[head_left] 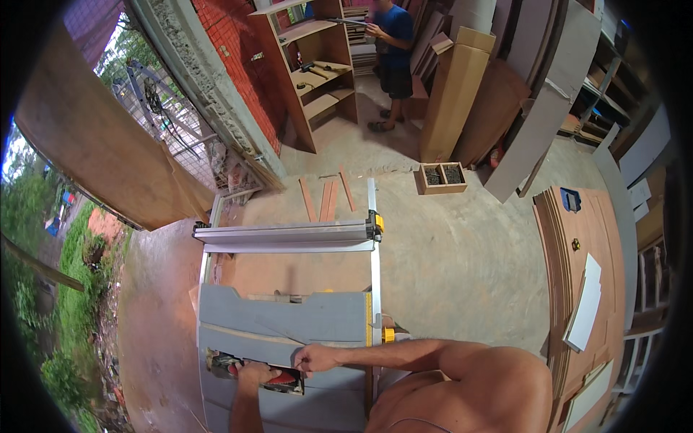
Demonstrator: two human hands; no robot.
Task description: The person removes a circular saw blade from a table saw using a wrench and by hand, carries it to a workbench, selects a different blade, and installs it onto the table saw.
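Note:
A grey table saw (289, 317) lies below me, with a long opening in its top. Inside the opening shows a red circular saw blade (287, 379), partly covered by my fingers. My left hand (254, 374) reaches into the opening, its fingers closed around the blade's edge. At the opening's right end, my right hand (315, 359) has its fingers pinched together near the blade; what they hold, if anything, is too small to name. The silver rip fence (289, 234) spans the rails beyond the tabletop.
Wood strips (328, 200) lie on the floor past the fence. A divided wooden box (442, 178) with small dark pieces stands farther right. Stacked panels (588, 238) are at the right. Another person (393, 43) stands by a wooden shelf unit (310, 68) at the back.

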